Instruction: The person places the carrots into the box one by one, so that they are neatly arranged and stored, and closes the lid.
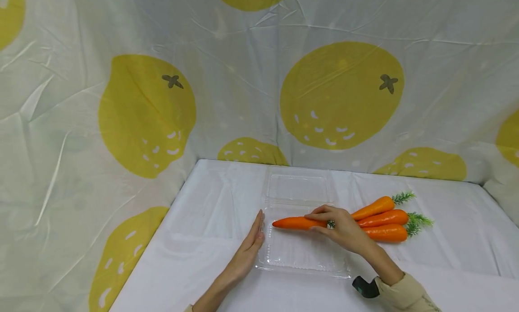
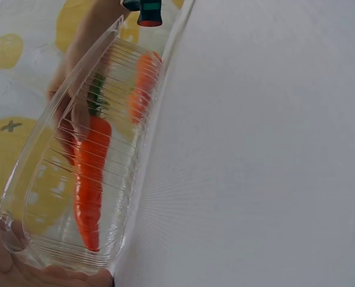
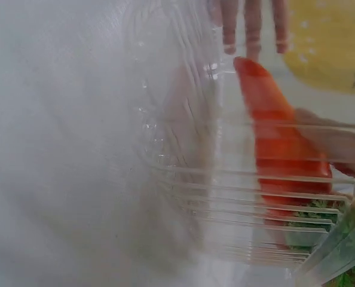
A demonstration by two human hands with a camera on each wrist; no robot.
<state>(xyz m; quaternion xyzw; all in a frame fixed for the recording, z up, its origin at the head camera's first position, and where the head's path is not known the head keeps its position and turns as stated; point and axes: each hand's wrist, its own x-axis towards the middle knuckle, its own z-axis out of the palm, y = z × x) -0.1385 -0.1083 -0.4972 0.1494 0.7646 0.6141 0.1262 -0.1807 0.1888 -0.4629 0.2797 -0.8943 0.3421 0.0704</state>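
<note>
A clear plastic clamshell box (image 1: 300, 260) lies on the table with its lid (image 1: 298, 188) folded back behind it. My left hand (image 1: 245, 253) rests along the box's left side, fingers straight against the wall. In my right hand (image 1: 344, 228) is an orange carrot (image 1: 298, 222), pinched near its leafy end with the tip pointing left. That carrot lies over the box's back half. Through the ribbed wall, the left wrist view shows the carrot (image 2: 92, 179) and its green top; contact with the box floor I cannot tell.
Three more carrots (image 1: 385, 218) with green tops lie right of the box, partly behind the right hand. A black device (image 1: 366, 287) sits at the right wrist. White cloth (image 1: 219, 199) covers the table, and a lemon-print curtain (image 1: 239, 100) hangs behind it.
</note>
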